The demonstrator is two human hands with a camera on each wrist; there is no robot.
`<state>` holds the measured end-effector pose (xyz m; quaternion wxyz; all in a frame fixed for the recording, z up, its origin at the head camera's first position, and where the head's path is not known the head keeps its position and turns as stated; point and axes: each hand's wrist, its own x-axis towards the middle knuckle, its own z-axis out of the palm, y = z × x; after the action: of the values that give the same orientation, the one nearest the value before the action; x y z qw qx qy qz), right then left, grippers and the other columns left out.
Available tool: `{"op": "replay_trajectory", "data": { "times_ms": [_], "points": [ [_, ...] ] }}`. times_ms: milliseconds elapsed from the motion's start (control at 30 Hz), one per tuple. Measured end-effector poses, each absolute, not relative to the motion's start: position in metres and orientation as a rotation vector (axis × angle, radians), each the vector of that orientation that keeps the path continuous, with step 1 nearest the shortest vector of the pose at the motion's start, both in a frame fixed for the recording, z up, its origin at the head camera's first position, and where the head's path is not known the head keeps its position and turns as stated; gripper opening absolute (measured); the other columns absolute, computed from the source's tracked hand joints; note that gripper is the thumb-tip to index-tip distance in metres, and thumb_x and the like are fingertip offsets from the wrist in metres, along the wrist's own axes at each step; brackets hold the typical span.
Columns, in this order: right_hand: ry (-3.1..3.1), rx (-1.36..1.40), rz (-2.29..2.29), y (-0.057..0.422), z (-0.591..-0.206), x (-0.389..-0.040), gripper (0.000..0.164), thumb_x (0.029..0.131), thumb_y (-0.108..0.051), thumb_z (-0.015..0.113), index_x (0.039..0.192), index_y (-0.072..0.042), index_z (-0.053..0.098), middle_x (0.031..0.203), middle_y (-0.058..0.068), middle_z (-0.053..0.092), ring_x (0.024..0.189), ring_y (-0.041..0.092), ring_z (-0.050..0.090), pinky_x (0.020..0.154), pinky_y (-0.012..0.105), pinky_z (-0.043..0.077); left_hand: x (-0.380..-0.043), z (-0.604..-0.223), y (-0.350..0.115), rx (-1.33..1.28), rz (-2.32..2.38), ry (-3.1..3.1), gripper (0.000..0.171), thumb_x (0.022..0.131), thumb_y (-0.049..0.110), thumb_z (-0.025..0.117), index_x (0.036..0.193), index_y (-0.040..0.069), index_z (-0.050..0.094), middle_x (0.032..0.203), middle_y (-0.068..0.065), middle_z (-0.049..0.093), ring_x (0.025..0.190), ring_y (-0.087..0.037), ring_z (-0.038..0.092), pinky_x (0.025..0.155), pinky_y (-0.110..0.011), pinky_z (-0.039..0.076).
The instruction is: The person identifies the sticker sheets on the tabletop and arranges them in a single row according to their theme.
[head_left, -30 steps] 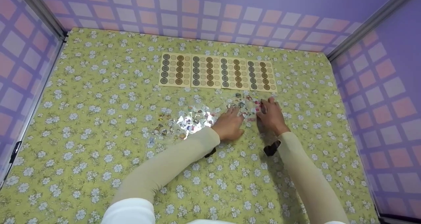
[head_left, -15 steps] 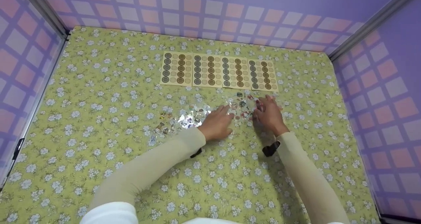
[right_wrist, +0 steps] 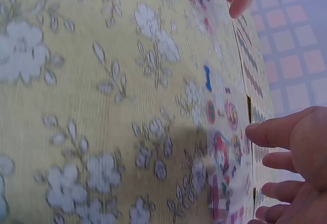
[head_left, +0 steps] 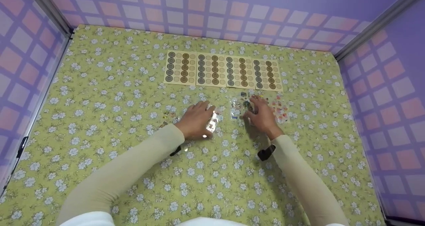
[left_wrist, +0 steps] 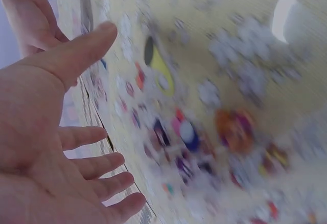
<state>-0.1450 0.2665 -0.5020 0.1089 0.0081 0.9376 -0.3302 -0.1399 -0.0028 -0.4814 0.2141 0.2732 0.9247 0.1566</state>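
My left hand [head_left: 196, 119] lies over a clear sheet with small coloured pictures [head_left: 213, 117], which shines under the light. In the left wrist view its fingers are spread, and the glossy sheet's printed figures [left_wrist: 236, 129] look blurred. My right hand [head_left: 261, 116] is over a second clear sheet of small pictures [head_left: 280, 111], with its fingers loosely bent. From the right wrist view, the fingertips sit just above or on that picture sheet [right_wrist: 222, 150]; whether they touch it I cannot tell. Nothing is pinched in either hand.
Several beige cards [head_left: 180, 81] with columns of grey, cream and brown circles lie side by side beyond the hands. A yellow floral cloth [head_left: 212, 173] covers the table. Checked purple panels [head_left: 219, 12] enclose the back and sides.
My left hand has moved left, away from the right hand, onto the left sheet. My right hand has shifted slightly left, uncovering the pink pictures on the right sheet.
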Motion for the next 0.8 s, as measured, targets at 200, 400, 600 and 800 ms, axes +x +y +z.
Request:
{"op": "replay_trajectory", "data": {
  "times_ms": [200,400,600,800],
  "points": [
    [2.726,-0.049,-1.053,0.245,-0.500,-0.141,0.056,0.095,-0.020,0.062,0.147,-0.010,0.042,0.161,0.015,0.019,0.138,0.036,0.040,0.106,0.050,0.041,-0.142,-0.484,-0.019,0.712,0.394,2.570,0.113,0.074,0.052,0.079,0.156,0.009,0.014,0.161,-0.019,0.012,0.150,-0.037,0.012,0.121,-0.054,0.014],
    [2.680,-0.115,-1.103,0.226,-0.497,-0.141,0.059,0.093,-0.021,0.065,0.146,-0.009,0.043,0.161,0.013,0.022,0.147,0.032,0.025,0.116,0.049,0.030,-0.142,-0.489,-0.026,0.662,0.432,2.573,0.118,0.072,0.056,0.079,0.156,0.008,0.011,0.161,-0.023,0.006,0.149,-0.040,0.008,0.121,-0.054,0.011],
    [2.633,-0.176,-1.144,0.209,-0.501,-0.140,0.059,0.092,-0.021,0.067,0.145,-0.010,0.044,0.160,0.010,0.026,0.147,0.029,0.026,0.118,0.046,0.029,-0.141,-0.494,-0.028,0.629,0.430,2.582,0.125,0.069,0.059,0.079,0.156,0.009,0.006,0.161,-0.025,0.001,0.149,-0.041,0.004,0.121,-0.054,0.012],
    [2.596,-0.217,-1.149,0.193,-0.506,-0.140,0.060,0.090,-0.024,0.069,0.144,-0.013,0.046,0.159,0.008,0.028,0.147,0.025,0.027,0.120,0.046,0.024,-0.140,-0.495,-0.026,0.621,0.440,2.590,0.128,0.068,0.060,0.080,0.157,0.010,0.003,0.161,-0.025,0.001,0.149,-0.041,0.004,0.121,-0.053,0.012]
  ]
}}
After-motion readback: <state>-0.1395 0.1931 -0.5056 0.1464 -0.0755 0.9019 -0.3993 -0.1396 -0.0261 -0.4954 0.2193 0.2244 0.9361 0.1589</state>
